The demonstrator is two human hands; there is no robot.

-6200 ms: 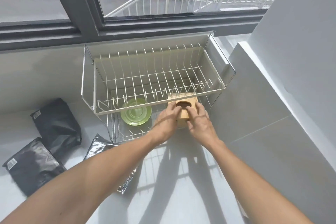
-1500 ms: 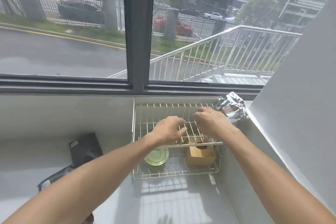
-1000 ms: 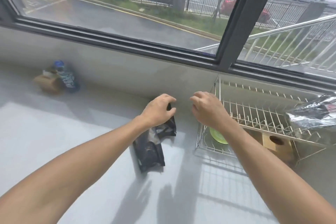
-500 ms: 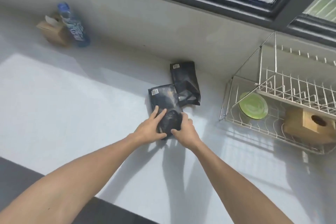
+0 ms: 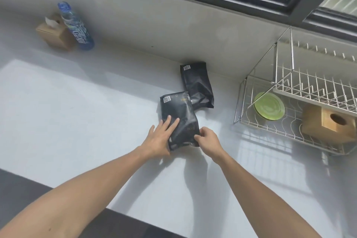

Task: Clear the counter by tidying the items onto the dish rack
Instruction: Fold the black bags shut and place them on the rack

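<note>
left hand (image 5: 161, 137) flat and open on near black pouch (image 5: 178, 120), right hand (image 5: 207, 139) pinching its near right corner, second black pouch (image 5: 198, 83) just beyond, dish rack (image 5: 289, 87) at right

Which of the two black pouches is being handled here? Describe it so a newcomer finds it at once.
Start at the wire dish rack on the right and look left across the grey counter to two matte black foil pouches. It is the nearer pouch, under both hands; the farther pouch lies untouched by the wall.
</note>
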